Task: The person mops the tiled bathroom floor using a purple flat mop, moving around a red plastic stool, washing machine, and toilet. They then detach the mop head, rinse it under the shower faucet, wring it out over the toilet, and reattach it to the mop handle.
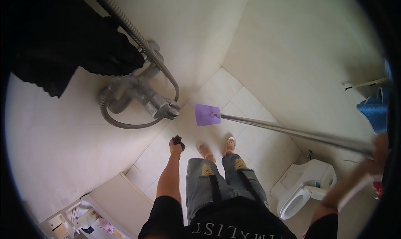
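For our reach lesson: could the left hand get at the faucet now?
Probably yes: nothing visible blocks the left hand from the faucet, though it holds a dark bundle.

So the tap (144, 95) is on the left wall (58, 143), hose (125, 125) looping off it, cloth (58, 42) to its left. Left hand (173, 147), wad (178, 141) in it, is left of the shoes (230, 144). Pole head (205, 115) is ahead of those, its pole (288, 132) running off to the right hand (378, 155). Toilet (307, 182) is over there too, right of the legs (209, 189).
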The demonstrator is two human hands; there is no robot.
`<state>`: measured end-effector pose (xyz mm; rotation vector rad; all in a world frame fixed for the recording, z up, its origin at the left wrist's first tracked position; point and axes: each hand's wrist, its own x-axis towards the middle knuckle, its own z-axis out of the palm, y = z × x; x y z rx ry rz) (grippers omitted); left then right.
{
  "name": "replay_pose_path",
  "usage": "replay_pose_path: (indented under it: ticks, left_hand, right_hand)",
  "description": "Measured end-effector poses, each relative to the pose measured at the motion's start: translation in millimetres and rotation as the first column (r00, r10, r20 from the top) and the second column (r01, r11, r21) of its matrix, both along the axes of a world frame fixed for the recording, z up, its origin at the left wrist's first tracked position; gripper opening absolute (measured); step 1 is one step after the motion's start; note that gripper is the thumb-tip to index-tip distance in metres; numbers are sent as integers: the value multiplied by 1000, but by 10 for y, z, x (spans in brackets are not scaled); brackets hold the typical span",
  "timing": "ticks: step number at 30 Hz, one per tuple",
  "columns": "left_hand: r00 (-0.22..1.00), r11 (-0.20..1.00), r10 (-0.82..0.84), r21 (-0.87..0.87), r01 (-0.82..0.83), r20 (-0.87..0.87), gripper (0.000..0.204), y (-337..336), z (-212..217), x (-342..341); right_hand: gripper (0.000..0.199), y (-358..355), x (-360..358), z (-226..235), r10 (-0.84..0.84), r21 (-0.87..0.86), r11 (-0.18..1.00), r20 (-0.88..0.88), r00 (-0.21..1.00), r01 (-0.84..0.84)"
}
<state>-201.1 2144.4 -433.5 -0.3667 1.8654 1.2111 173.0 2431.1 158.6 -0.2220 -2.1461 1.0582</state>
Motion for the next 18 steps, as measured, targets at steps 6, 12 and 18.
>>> replay_pose_path:
  ticks: [6, 12, 18]
  left_hand:
    - [839, 930, -343, -280, 239, -423, 34, -1483, 184, -573]
    - [765, 887, -408, -414, 204, -499, 43, -1163, 923, -176]
    - [723, 879, -444, -411, 240, -529, 43, -800, 1546, 85]
  right_hand:
    - [13, 698, -2805, -2236, -387, -560, 816, -347, 854, 142]
    - [25, 1667, -3683, -3220, -649, -550, 632, 10, 761, 546]
    - [39, 2789, -4114, -3450, -554, -136, 775, 325, 767, 617]
